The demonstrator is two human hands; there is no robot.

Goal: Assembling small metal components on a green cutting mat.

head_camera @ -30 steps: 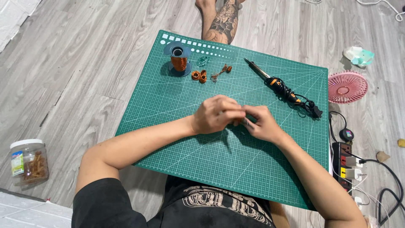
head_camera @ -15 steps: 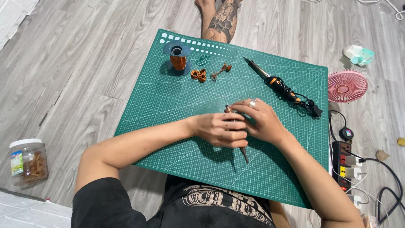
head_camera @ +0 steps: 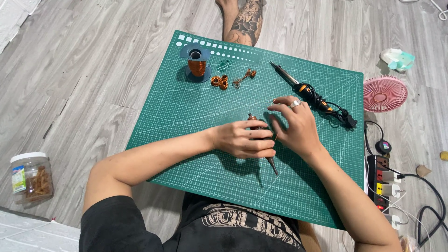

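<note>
Two hands over a green cutting mat (head_camera: 186, 116), left hand (head_camera: 245, 139) gripping a thin pointed tool (head_camera: 269, 162), right hand (head_camera: 295, 123) open just beside it, fingers spread.

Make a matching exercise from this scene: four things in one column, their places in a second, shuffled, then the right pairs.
Things:
1. wire spool
2. pink fan
3. plastic jar
4. pointed tool

Places:
A. on the floor to the right of the green cutting mat
B. gripped in the left hand
C. upright at the mat's far left corner
D. on the floor to the left of the mat, near the person

Pairs: 1-C, 2-A, 3-D, 4-B
</note>
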